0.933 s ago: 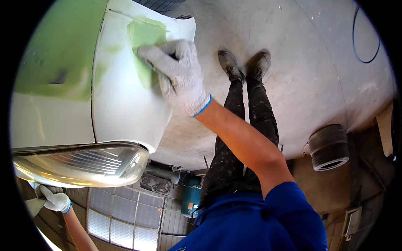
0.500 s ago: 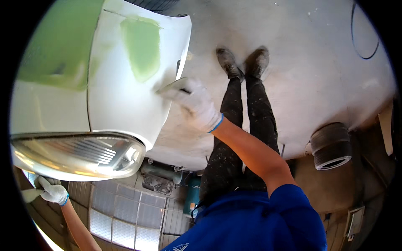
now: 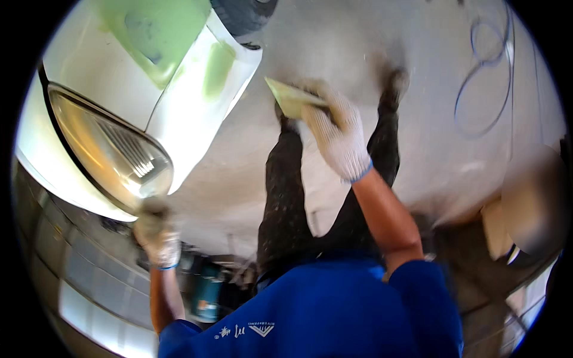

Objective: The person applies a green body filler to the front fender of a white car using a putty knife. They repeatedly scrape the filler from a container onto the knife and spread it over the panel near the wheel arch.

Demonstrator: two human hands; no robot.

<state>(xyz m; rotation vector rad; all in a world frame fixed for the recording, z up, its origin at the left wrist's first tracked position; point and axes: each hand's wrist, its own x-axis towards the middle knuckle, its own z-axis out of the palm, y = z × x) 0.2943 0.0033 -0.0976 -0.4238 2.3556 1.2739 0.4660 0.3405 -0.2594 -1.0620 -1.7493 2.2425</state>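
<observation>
My right hand (image 3: 340,128), in a white knit glove with a blue cuff, is closed around a flat putty spreader (image 3: 286,98). Its pale face carries a yellow-green tint, and it is held above the floor, apart from the car. At the car's front corner, beside the headlight (image 3: 113,149), hangs my left hand (image 3: 158,238), also gloved. Motion smears its fingers, so whether they hold anything is unclear. Green filler coats part of the white hood (image 3: 95,65), and a smaller green patch (image 3: 219,68) lies on the white fender (image 3: 185,95).
A dark tire (image 3: 245,15) shows at the car's wheel arch. Blue hose (image 3: 477,113) loops over the grey floor on the right. Behind my left arm stands a teal object (image 3: 207,292) among clutter. My legs (image 3: 280,191) are apart, in dark trousers.
My right hand has moved away from the fender to the right with the spreader. My left hand has shifted right, around the headlight's corner. The view has turned and my feet have stepped apart.
</observation>
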